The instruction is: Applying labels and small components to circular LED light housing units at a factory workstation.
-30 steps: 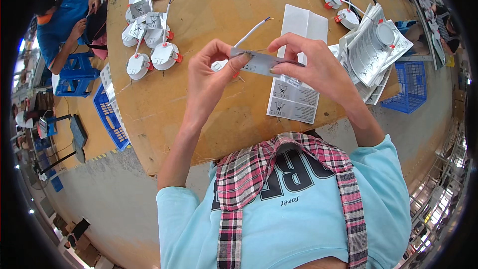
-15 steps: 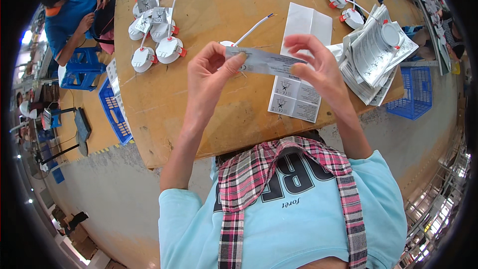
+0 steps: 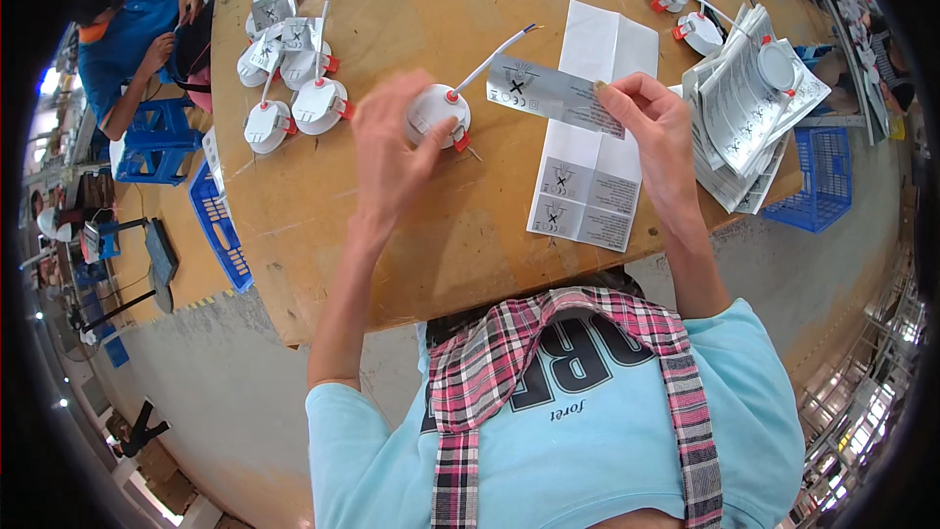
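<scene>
My right hand [image 3: 654, 122] pinches one end of a silver label strip [image 3: 548, 95] between thumb and fingers. The strip's other end hangs free above the table, dark symbols facing up. At the left, my left hand [image 3: 392, 142] is at a round white downlight [image 3: 426, 108], its thumb over the lamp's near part and its blurred fingers spread apart by the left side. A white cable with bare wire ends rises from the lamp, and a red-tipped clip shows at its edge. Below the strip lies a folded white label sheet [image 3: 587, 191] with printed labels on its lower part.
Several white downlights [image 3: 318, 106] with cables and silver labels stand at the far left of the table [image 3: 323, 225]. A stack of printed sheets [image 3: 729, 127] lies at the right with a lamp [image 3: 775, 67] on top. Blue baskets [image 3: 821, 176] flank the table; a person [image 3: 132, 49] sits at left.
My left hand has let go of the label strip and moved down and left to the downlight, uncovering it. My right hand keeps the strip and has shifted slightly right.
</scene>
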Demonstrator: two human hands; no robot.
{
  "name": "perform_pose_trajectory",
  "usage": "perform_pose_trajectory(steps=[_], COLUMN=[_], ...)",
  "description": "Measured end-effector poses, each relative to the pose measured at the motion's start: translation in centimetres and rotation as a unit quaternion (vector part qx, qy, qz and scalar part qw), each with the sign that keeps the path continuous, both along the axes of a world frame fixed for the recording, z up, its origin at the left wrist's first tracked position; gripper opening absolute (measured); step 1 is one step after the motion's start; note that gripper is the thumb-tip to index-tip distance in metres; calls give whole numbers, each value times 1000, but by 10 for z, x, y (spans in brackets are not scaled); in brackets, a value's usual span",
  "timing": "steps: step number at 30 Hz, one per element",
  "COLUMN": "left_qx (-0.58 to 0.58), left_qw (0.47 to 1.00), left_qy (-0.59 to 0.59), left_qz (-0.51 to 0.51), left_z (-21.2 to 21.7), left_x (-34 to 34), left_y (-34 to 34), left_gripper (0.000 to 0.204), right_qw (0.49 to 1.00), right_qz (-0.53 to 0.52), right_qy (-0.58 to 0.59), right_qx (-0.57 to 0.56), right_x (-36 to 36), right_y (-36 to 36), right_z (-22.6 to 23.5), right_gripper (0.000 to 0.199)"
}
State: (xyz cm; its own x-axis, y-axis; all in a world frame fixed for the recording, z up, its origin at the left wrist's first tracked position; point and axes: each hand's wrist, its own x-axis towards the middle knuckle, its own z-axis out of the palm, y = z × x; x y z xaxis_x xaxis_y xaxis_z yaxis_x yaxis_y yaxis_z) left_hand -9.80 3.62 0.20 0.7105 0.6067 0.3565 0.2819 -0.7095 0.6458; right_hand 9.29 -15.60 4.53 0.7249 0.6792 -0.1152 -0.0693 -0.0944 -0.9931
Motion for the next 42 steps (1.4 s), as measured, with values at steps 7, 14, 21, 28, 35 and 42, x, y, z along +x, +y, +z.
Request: perform_pose_trajectory(steps=[7,14,21,28,35,42], left_qx=[-62,-222,-439,-488,-491,-505], left_qw=[990,965,887,858,858,848], left_qy=[109,-126,-143,-151,-147,-160], left_qz=[58,-52,19,-51,-38,-27], left_z=[4,47,37,24,2,-11], left_x=[0,-4,9,7,4,8], left_y=[-36,-44,-35,-15,4,15], left_gripper=[43,85,85,15,16,14], right_qw=[998,952,947,976,981,980], right_qz=[-37,-40,23,110,121,122], right_qy=[-50,-301,-313,-183,-136,-144], right_qx=[17,-49,-62,-45,-64,-63], right_x=[-4,-22,-33,-19,-16,-8], right_y=[18,38,35,29,47,65], right_z=[-7,12,30,17,-3,-12], right_gripper=[15,13,16,16,19,18])
